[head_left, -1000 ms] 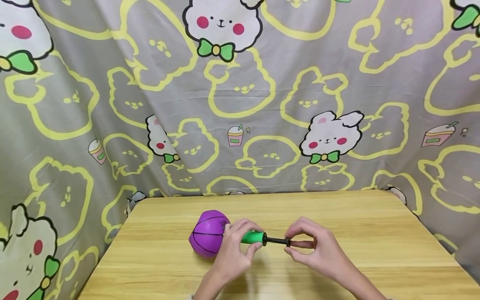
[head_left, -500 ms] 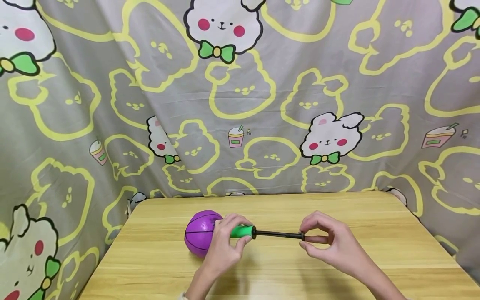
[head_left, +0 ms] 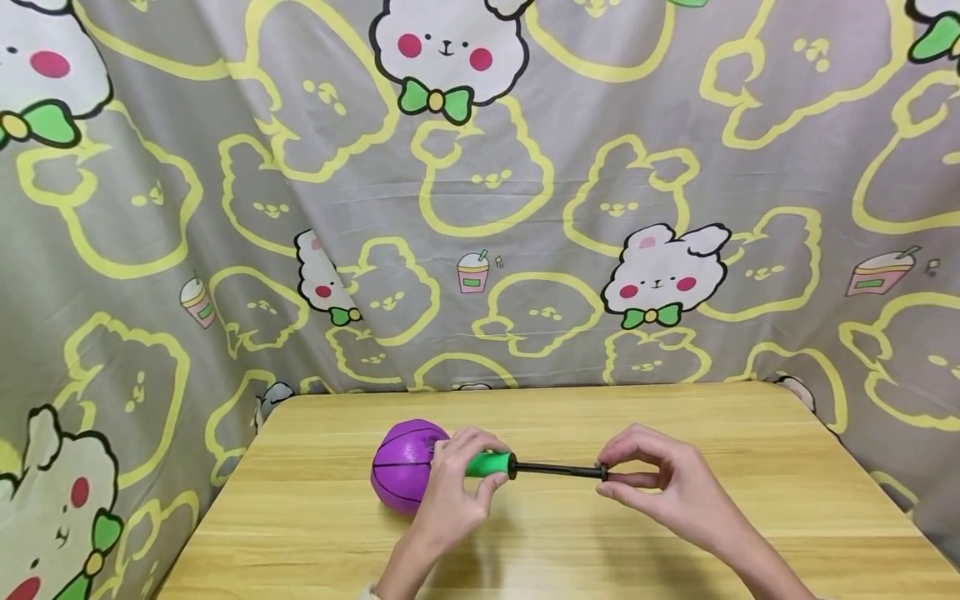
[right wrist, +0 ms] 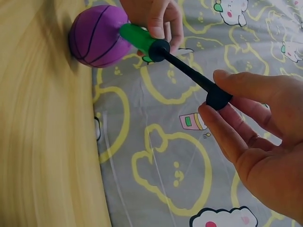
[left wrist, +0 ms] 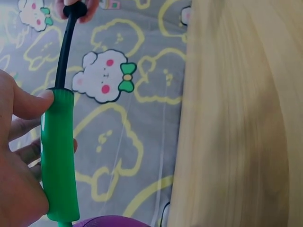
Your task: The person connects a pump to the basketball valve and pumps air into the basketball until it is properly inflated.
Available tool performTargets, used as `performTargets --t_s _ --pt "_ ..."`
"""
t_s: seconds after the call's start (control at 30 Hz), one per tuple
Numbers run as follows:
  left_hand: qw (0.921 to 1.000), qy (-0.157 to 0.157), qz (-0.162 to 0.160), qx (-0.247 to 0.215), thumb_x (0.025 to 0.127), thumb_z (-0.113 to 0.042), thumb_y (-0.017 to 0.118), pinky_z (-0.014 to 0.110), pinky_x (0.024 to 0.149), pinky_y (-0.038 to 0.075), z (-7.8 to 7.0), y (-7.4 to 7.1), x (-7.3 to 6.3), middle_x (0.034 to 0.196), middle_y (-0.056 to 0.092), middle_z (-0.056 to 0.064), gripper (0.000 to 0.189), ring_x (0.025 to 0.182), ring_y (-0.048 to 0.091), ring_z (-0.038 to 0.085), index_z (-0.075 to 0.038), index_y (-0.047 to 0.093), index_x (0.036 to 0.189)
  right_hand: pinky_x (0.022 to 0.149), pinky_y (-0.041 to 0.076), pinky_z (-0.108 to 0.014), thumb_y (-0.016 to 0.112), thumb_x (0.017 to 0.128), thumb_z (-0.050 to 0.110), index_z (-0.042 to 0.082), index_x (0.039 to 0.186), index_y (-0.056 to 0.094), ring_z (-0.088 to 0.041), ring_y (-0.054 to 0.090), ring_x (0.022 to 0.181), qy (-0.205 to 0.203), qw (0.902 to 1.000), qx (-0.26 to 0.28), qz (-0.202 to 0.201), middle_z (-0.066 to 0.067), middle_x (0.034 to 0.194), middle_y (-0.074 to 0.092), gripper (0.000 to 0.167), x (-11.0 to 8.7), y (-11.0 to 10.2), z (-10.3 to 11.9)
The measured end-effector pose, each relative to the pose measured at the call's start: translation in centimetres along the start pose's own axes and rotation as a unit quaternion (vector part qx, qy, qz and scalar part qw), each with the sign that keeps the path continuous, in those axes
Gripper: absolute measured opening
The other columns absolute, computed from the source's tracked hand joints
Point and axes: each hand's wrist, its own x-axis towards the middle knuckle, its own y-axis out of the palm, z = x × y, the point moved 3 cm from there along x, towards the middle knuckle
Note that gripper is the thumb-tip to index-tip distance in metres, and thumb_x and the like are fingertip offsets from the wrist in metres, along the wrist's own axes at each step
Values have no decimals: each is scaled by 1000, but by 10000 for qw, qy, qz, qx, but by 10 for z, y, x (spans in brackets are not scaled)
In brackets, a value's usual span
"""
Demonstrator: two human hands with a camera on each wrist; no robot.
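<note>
A small green hand pump [head_left: 489,465] lies level between my two hands, its black rod drawn far out to the right. My left hand [head_left: 453,483] grips the green barrel, thumb near the black collar, as the left wrist view also shows. With thumb and fingertips, my right hand [head_left: 667,479] pinches the black end knob [right wrist: 218,97] of the rod. At the barrel's left end is a purple ball [head_left: 401,467] with black basketball lines. The left hand hides part of the ball and the spot where pump and ball meet in the head view.
Under the hands stretches a light wooden table [head_left: 315,542]. A grey curtain [head_left: 525,250] printed with yellow outlines and white cartoon animals hangs behind the table and along its sides.
My right hand has moved right, drawing the black rod farther out of the green barrel. My left hand, pump barrel and ball have shifted slightly left. Over the last half second, almost nothing moved.
</note>
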Motion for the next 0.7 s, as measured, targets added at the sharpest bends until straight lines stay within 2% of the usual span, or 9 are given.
performTargets --t_s 0.23,0.4,0.7 --pt "10000 61 18 8 80 -8 81 43 89 34 -4 9 -2 107 65 -12 29 106 60 9 -20 71 105 73 60 -41 81 81 -8 3 104 73 -23 69 94 -73 9998 152 -77 -14 101 66 27 0 10 -5" --pt "10000 29 -13 66 78 -8 82 41 88 34 -8 15 -4 106 66 -11 29 106 60 9 -18 72 104 73 60 -39 83 80 -4 8 102 74 -22 71 95 -27 9997 87 -234 -12 99 68 27 -1 20 -12" --pt "9997 -117 210 95 78 -8 82 43 89 33 -14 26 -8 106 64 -14 30 105 59 9 -20 71 103 70 60 -37 83 78 -7 5 101 75 -21 72 91 -270 9989 12 -395 -11 96 68 27 -3 40 -20"
